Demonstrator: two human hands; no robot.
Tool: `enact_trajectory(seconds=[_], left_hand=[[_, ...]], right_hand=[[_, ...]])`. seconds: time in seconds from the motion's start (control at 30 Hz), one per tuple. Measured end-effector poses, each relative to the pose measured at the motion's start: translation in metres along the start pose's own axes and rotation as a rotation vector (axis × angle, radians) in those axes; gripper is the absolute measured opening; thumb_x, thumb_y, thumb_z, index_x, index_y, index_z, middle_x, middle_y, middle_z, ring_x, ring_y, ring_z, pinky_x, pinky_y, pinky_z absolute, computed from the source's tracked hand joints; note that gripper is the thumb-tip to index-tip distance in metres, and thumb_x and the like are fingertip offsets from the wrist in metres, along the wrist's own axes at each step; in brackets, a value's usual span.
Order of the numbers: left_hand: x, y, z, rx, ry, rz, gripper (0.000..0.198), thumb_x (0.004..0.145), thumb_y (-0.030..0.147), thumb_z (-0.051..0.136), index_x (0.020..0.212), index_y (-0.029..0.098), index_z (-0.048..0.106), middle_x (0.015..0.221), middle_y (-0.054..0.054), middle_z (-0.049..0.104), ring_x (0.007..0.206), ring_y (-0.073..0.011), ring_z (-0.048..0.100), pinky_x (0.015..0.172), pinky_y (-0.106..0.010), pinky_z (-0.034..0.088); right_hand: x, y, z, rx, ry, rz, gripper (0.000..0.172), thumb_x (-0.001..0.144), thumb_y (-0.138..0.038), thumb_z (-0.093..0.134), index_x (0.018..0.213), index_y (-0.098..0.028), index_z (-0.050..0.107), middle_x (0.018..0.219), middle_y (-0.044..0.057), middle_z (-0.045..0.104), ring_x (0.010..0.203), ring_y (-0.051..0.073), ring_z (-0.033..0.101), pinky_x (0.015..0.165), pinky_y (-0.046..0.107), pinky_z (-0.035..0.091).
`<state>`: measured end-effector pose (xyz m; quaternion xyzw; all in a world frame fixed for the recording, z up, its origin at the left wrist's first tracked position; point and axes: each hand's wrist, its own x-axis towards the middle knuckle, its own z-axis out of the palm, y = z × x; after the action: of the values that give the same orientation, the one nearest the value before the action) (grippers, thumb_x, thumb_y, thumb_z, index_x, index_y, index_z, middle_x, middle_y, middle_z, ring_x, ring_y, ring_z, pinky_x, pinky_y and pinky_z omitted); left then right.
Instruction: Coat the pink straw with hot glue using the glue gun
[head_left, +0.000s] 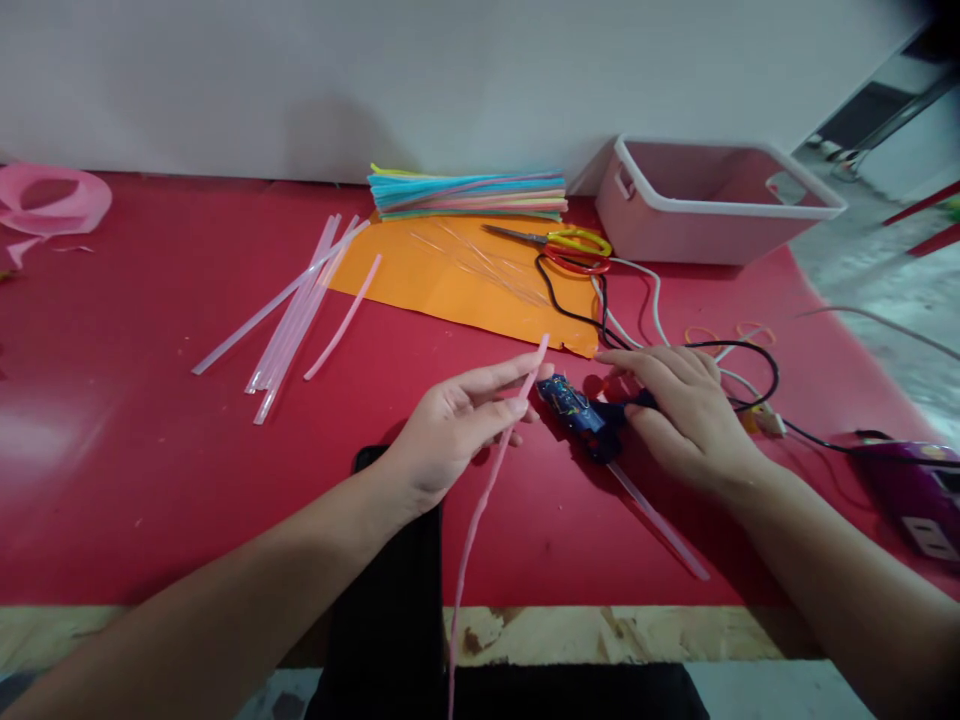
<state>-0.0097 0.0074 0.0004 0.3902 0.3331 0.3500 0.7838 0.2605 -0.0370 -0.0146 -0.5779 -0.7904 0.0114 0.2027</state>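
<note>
Between the thumb and fingers of my left hand [465, 415] is a thin pink strip [480, 505], its short upper end standing above the fingertips. The rest of it hangs in a wavy line past the table's front edge. My right hand [686, 405] is closed around the handle of a dark blue hot glue gun [574, 410], low over the table. The gun's nozzle end points up-left, close to my left fingertips. A translucent glue stick [660, 520] sticks out of its back end. Part of the handle is hidden by my right fingers.
Left lie translucent pink sticks [296, 310], a short pink piece [343, 318] and a pink roll [56, 200]. Behind are coloured stems [465, 192], orange sheet [450, 280], scissors [555, 242] and pink bin [675, 225]. Cables run right to a purple power strip [911, 490]; a black flat object [397, 580] is under my left forearm.
</note>
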Motion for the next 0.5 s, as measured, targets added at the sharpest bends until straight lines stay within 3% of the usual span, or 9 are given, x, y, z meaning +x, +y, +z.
enact_trajectory(seconds=[0.1, 0.2, 0.37, 0.5], left_hand=[[0.001, 0.000, 0.000, -0.075, -0.011, -0.046, 0.032, 0.082, 0.014, 0.081, 0.111, 0.024, 0.084, 0.125, -0.010, 0.080, 0.072, -0.0071, 0.064, 0.068, -0.020, 0.052], [0.002, -0.002, -0.001, -0.108, -0.052, -0.078, 0.032, 0.078, 0.012, 0.085, 0.108, 0.022, 0.084, 0.116, -0.008, 0.082, 0.069, -0.0053, 0.062, 0.070, -0.019, 0.051], [0.002, -0.008, -0.003, -0.103, -0.147, -0.051, 0.051, 0.073, 0.013, 0.090, 0.122, 0.025, 0.078, 0.107, -0.006, 0.081, 0.090, -0.0121, 0.070, 0.084, -0.024, 0.053], [0.002, -0.010, -0.004, -0.075, -0.150, -0.030, 0.060, 0.071, 0.014, 0.092, 0.127, 0.024, 0.073, 0.101, -0.003, 0.075, 0.089, -0.0127, 0.068, 0.088, -0.029, 0.053]], right_hand=[[0.002, -0.002, 0.002, 0.080, 0.116, 0.060, 0.031, 0.093, -0.019, 0.050, 0.119, -0.023, 0.066, 0.106, 0.014, 0.074, 0.102, 0.037, 0.066, 0.091, 0.058, 0.045], [0.008, -0.010, 0.000, 0.239, 0.177, 0.131, 0.020, 0.098, -0.025, 0.053, 0.106, -0.022, 0.071, 0.099, 0.011, 0.076, 0.095, 0.032, 0.069, 0.087, 0.051, 0.051], [0.025, -0.036, -0.010, 0.491, 0.127, 0.263, 0.022, 0.098, -0.039, 0.061, 0.099, -0.022, 0.074, 0.086, 0.005, 0.076, 0.074, 0.020, 0.067, 0.066, 0.033, 0.051], [0.038, -0.049, -0.014, 0.775, 0.024, 0.392, 0.041, 0.092, -0.060, 0.067, 0.079, -0.022, 0.072, 0.069, 0.003, 0.068, 0.059, 0.015, 0.060, 0.055, 0.029, 0.048]])
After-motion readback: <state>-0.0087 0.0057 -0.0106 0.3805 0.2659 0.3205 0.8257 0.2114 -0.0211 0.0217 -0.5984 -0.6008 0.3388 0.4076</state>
